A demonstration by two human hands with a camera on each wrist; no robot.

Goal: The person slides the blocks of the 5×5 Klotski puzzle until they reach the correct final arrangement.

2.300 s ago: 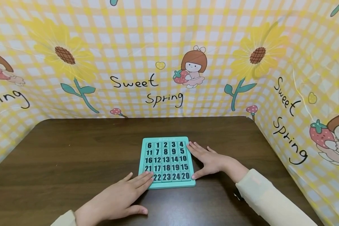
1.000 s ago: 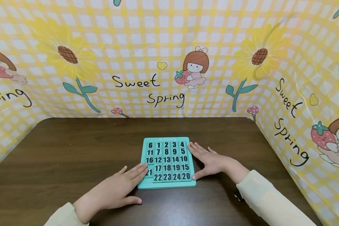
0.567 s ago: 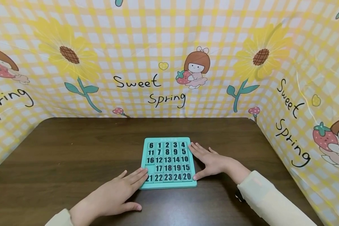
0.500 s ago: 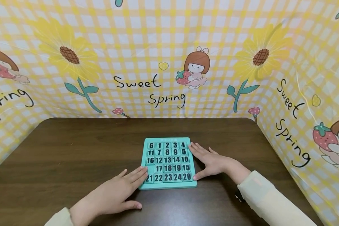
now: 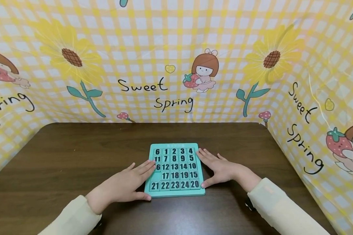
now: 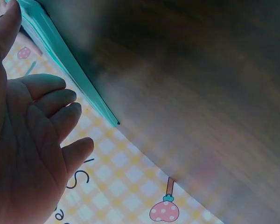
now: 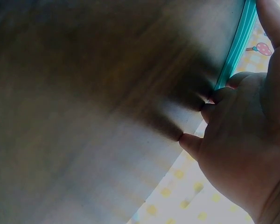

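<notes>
A turquoise number sliding puzzle lies flat on the brown table, its black-numbered tiles in five rows. In the leftmost column, the slot between the 16 tile and the 21 tile holds no tile. My left hand reaches in from the left with fingers extended, fingertips over the 16 tile and hiding its first digit. The left thumb lies by the puzzle's lower left corner. Along the right edge rests my right hand, fingers outstretched near the top corner and thumb by the bottom one.
The dark wooden table extends around the puzzle on every side. A yellow checked cloth with sunflowers and "Sweet Spring" lettering stands behind it and along both sides.
The 21 tile has slid down into the bottom row, leaving the slot above it bare. My left hand has since moved up to the 16 tile. The right hand has kept its place.
</notes>
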